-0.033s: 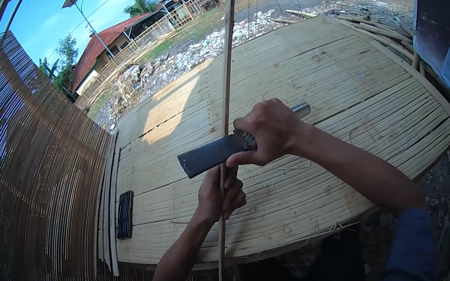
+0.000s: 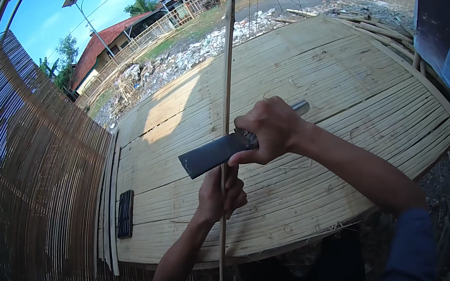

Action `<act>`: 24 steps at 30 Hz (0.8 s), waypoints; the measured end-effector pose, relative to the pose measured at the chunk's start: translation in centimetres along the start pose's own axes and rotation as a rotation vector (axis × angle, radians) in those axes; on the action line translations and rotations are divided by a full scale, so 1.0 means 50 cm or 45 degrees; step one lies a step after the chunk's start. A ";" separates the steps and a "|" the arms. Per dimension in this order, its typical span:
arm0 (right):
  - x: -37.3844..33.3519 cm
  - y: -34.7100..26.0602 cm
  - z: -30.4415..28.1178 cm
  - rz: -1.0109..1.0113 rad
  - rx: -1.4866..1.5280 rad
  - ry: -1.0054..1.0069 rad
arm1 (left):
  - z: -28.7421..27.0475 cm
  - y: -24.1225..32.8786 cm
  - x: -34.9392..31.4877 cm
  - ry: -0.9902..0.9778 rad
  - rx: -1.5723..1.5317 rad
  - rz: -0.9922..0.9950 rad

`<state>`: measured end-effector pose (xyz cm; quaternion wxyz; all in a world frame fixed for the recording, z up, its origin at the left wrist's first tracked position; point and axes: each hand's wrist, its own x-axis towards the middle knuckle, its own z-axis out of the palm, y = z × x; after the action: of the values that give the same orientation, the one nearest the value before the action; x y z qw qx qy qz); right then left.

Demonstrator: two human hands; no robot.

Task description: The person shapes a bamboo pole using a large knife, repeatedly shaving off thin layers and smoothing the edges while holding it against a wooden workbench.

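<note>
My left hand is wrapped tight around a long thin bamboo strip, fingers curled shut on it, holding it upright over the near edge of the bamboo platform. The strip runs up past my hands towards the far edge and down below my fist past the near edge. My right hand is clenched on the handle of a big knife, its metal butt poking out behind my knuckles. The dark broad blade points left and slightly down, lying across the strip just above my left fist, touching it. Both hands sit close, the right just above the left. Over by the near left corner of the platform, a dark flat rectangular thing lies on the slats, well apart from my hands; I can't tell what it is. Beside the left edge leans a woven bamboo screen.
</note>
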<state>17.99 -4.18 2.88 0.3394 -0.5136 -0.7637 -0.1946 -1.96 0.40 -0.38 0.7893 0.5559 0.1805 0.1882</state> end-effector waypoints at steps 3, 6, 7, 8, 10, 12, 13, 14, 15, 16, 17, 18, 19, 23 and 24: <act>0.005 0.021 -0.009 -0.010 -0.008 0.072 | -0.007 0.006 0.010 -0.061 0.016 0.027; -0.002 0.001 0.005 -0.017 -0.001 -0.001 | -0.001 0.006 0.005 -0.040 0.043 0.028; 0.003 0.012 0.003 -0.015 -0.007 0.000 | 0.000 0.007 0.005 -0.012 0.071 0.023; 0.005 0.025 -0.004 0.012 -0.004 0.035 | -0.003 0.007 0.009 -0.076 0.038 0.037; 0.001 0.029 -0.004 0.048 0.006 0.063 | -0.005 0.004 0.008 -0.070 0.007 0.038; 0.003 0.019 0.004 0.034 0.010 0.038 | -0.009 0.004 0.012 -0.076 -0.003 0.027; 0.005 0.017 0.007 0.022 0.021 0.016 | -0.008 0.005 0.012 -0.084 0.030 0.048; 0.005 0.019 0.000 -0.003 0.014 0.060 | -0.003 0.004 0.006 -0.089 0.058 0.062; 0.003 0.023 -0.004 -0.001 0.015 0.054 | -0.002 0.004 0.006 -0.089 0.052 0.059; 0.001 0.028 -0.007 0.029 -0.026 0.051 | -0.002 0.005 0.009 -0.090 0.051 0.049; 0.004 0.033 -0.010 0.050 -0.072 0.052 | -0.006 0.006 0.016 -0.091 0.052 0.049; 0.004 0.029 -0.008 0.044 -0.076 0.050 | -0.011 0.003 0.015 -0.094 0.008 0.022; 0.002 0.019 -0.002 0.016 -0.039 0.038 | -0.007 0.002 0.013 -0.096 0.004 0.029; 0.009 0.035 -0.018 0.040 -0.011 0.062 | -0.003 0.005 0.007 -0.048 0.028 0.059; 0.007 0.035 -0.017 0.096 -0.021 0.041 | -0.006 0.007 0.007 -0.067 0.055 0.070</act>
<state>19.76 -3.79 3.63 0.3546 -0.5414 -0.7366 -0.1963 -1.84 0.95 -0.18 0.7761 0.5822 0.1484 0.1913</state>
